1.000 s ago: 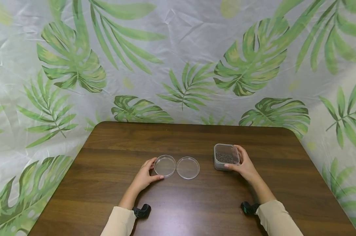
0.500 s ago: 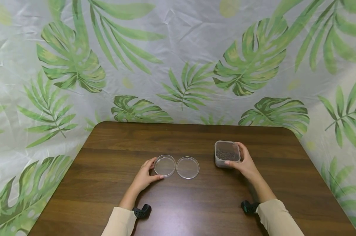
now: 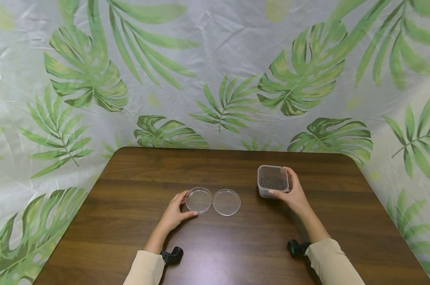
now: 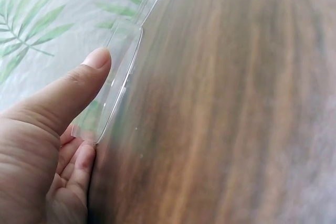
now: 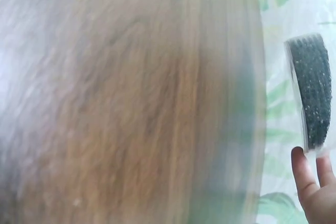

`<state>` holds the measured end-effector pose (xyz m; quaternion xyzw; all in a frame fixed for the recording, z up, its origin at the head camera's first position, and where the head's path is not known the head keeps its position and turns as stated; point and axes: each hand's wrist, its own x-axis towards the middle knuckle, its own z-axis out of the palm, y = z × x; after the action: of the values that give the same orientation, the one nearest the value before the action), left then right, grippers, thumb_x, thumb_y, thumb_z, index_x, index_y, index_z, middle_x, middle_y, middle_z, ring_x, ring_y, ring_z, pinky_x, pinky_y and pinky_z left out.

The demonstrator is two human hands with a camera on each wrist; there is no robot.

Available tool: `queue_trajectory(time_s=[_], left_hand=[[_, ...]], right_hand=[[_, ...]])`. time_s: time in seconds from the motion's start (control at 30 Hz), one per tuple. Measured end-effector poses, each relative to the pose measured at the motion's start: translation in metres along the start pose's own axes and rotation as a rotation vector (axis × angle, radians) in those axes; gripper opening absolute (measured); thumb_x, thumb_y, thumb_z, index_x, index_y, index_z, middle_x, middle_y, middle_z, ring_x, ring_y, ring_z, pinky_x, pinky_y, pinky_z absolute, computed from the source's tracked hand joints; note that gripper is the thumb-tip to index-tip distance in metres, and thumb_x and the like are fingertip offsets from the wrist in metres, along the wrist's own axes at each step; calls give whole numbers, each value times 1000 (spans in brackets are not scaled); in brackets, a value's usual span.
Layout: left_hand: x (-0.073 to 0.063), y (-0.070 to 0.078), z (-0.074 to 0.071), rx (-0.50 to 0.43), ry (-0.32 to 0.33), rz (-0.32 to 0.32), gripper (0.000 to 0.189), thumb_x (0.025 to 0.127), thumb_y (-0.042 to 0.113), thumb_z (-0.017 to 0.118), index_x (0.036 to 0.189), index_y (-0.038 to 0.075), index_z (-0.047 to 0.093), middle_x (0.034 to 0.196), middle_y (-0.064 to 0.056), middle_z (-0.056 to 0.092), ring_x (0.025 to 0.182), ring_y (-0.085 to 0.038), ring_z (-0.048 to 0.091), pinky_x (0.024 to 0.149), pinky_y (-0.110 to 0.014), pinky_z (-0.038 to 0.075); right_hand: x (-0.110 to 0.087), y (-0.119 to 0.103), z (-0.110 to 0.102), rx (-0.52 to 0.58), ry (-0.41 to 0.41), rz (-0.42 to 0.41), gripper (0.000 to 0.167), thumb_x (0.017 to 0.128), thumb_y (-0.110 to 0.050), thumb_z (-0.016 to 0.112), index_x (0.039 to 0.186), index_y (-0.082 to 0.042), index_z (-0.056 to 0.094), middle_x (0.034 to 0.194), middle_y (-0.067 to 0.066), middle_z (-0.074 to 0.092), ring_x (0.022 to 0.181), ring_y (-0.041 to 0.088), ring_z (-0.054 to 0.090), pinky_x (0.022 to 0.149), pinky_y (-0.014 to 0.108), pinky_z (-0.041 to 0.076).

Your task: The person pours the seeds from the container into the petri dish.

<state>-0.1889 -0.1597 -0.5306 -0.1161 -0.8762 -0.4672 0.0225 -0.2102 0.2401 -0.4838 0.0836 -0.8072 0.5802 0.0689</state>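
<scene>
- Your left hand (image 3: 174, 211) has the left-hand round see-through dish (image 3: 198, 200) pinched at its side, thumb on the near edge and fingers round the far-left edge.
- That dish sits left of the middle of the dark wood-grain table (image 3: 215, 245), by the way.
- Right next to it is a second round see-through dish (image 3: 227, 202). The rims are so close I honestly can't tell if they touch. Neither of your hands is on that one.
- Your right hand (image 3: 296, 198) is gripping the squarish plastic tub (image 3: 264, 191) from its right side, thumb on the near wall, fingers wrapped round the back corner.
- The tub is upright or close to it, a bit farther back than the dishes and well apart from them. Can't tell from here if its base touches the wood.
- There's a load of dark grainy stuff (image 3: 273, 183) inside the tub.
- You've got pale sleeves (image 3: 334, 261) and a leaf-print sheet (image 3: 225, 59) behind everything.
</scene>
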Motion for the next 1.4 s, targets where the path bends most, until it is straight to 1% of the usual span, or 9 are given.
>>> queue_trajectory(time_s=[0.1,0.23,0.5,0.67,0.8,0.9,1.03,1.23,1.4], left_hand=[[0,-1,0,2,8,6,81,64,27,81,131,3,43,124,-13,47,106,-30,51,91,-42,39],[0,-1,1,7,14,10,81,64,27,81,131,3,43,125,-13,47,105,-29,51,91,-42,39],[-1,-2,2,17,17,19,81,64,29,81,131,3,43,124,-13,47,105,-29,51,90,-42,39],[0,-3,2,23,17,24,82,64,29,81,132,3,42,124,-13,47,105,-29,51,90,-43,39],[0,-3,2,25,15,16,82,64,30,81,132,3,42,125,-13,46,106,-29,50,91,-42,39],[0,-3,2,21,14,9,83,64,30,81,132,3,42,126,-13,46,106,-29,50,91,-42,38],[-1,-3,2,20,13,2,83,64,30,81,132,3,42,126,-13,45,107,-29,50,91,-43,38],[-2,-1,1,20,16,0,83,64,30,81,132,4,42,127,-13,45,107,-29,50,91,-44,38],[-1,0,1,17,16,7,83,64,31,80,132,3,42,126,-13,45,107,-30,50,91,-43,38]], right_hand=[[2,-4,4,5,16,-13,89,70,-9,77,139,-14,21,134,17,33,111,28,38,71,23,41],[4,-9,9,-5,15,-24,90,70,-10,77,140,-13,20,135,17,33,110,29,38,71,26,40],[7,-16,19,-4,11,-35,91,70,-10,77,140,-15,20,128,21,36,106,31,41,69,23,43],[8,-21,25,-1,23,-64,90,69,-10,78,140,-15,22,128,18,37,108,28,40,72,24,43],[10,-23,31,-2,43,-83,90,67,-10,79,138,-14,25,128,14,37,111,26,39,79,33,40],[8,-37,36,20,46,-94,89,67,-5,79,138,-8,25,130,18,35,113,31,37,83,45,37],[4,-57,43,56,35,-104,86,67,3,76,136,0,25,132,24,32,115,39,33,85,54,34],[4,-61,50,52,33,-120,86,66,3,77,135,2,26,132,25,31,116,41,32,87,55,33],[4,-64,57,48,31,-133,86,65,1,78,135,2,27,132,25,31,114,42,33,85,56,35]])
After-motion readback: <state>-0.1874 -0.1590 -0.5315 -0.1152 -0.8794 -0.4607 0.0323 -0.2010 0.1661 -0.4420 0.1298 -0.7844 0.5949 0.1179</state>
